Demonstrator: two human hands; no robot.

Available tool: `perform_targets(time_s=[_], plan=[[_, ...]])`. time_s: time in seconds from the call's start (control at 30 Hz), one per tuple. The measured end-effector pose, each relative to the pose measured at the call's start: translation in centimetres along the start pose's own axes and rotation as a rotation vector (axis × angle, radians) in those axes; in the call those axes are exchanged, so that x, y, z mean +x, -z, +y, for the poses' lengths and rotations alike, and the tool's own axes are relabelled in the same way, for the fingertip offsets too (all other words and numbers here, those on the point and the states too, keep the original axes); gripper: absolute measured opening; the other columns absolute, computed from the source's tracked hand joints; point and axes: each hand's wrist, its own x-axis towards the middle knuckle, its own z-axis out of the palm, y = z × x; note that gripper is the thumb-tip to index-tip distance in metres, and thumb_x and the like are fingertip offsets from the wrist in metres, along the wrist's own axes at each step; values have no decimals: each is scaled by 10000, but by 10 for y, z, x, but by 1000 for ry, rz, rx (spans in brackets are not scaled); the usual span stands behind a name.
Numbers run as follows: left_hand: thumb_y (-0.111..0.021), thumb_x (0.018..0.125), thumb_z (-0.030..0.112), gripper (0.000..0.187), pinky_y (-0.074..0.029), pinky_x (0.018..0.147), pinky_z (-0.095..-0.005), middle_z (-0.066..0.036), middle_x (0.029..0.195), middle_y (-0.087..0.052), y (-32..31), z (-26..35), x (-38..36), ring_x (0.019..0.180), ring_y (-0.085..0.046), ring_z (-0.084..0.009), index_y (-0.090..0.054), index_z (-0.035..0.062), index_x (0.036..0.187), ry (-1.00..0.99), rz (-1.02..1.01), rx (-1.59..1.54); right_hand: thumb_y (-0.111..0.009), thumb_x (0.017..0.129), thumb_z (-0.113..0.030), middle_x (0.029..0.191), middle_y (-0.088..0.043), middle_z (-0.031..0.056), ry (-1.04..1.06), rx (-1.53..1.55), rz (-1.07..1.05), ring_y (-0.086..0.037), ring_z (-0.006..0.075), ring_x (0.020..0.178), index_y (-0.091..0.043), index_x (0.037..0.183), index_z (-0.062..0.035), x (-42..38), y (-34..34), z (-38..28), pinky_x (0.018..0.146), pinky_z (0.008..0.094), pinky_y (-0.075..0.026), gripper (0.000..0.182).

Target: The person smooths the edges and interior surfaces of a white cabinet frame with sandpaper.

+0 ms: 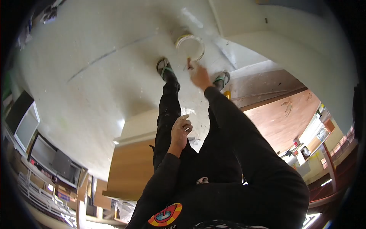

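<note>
My right hand (pixel 200 77) reaches forward between my feet, beside the near rim of a round bucket (pixel 203 46) with pale whitish contents. Its fingers are closed around a small, narrow thing with a reddish-brown and yellow end (pixel 189 62), too small to name. My left hand (pixel 180 131) hangs in front of my left thigh. Its fingers are loosely bent and somewhat apart, with whitish smears on them and nothing visible in them.
My feet, in sandals with green straps (pixel 165 70), stand on a pale, stained surface (pixel 110 84). A wooden panel (pixel 131 168) lies to the left. Right of my right foot are a yellow object (pixel 227 94) and a brownish ledge (pixel 263 86). A pale wall (pixel 297 49) rises at upper right.
</note>
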Motion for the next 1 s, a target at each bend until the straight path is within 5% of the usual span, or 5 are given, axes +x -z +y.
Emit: perform_targets(time_s=[0.33, 0.57, 0.73, 0.87, 1.0], plan=[[-532, 939, 209, 266, -340, 516, -254, -10, 774, -548, -22, 32, -15, 538, -395, -86, -581, 44, 1141, -140, -256, 238, -541, 781, -93, 884, -661, 197, -116, 67, -86, -621, 387, 846, -657, 920, -42, -198, 139, 35, 737, 413, -493, 187], [-545, 928, 101, 211, -294, 493, -182, 57, 690, -479, -125, 25, -76, 555, -366, -19, -617, 37, 1115, -261, -400, 1351, -465, 741, -38, 734, -643, 168, -665, 769, 439, -653, 236, 728, -628, 800, 29, -334, 220, 123, 684, 365, -508, 186], [-635, 869, 98, 134, -356, 574, -195, 66, 736, -513, -288, -58, -154, 640, -406, -21, -655, 13, 971, -662, -946, 1747, -461, 805, -24, 753, -651, 119, -516, 421, 780, -643, 190, 750, -643, 873, 30, -439, 296, 125, 663, 313, -509, 202], [-711, 801, 148, 202, -353, 591, -232, 5, 758, -499, -447, -129, -302, 671, -432, -75, -661, -2, 925, -923, -1431, 1234, -516, 926, -75, 801, -584, 3, -272, 670, 1277, -558, 89, 727, -600, 1023, -6, -509, 431, 90, 647, 243, -475, 145], [-612, 809, 253, 203, -376, 709, -348, -37, 814, -470, -549, -137, -455, 793, -437, -172, -599, 63, 880, -1598, -2151, 572, -508, 900, 26, 842, -584, 72, -64, 151, 1675, -559, 107, 761, -579, 1004, 31, -591, 588, -58, 655, 251, -491, 126]])
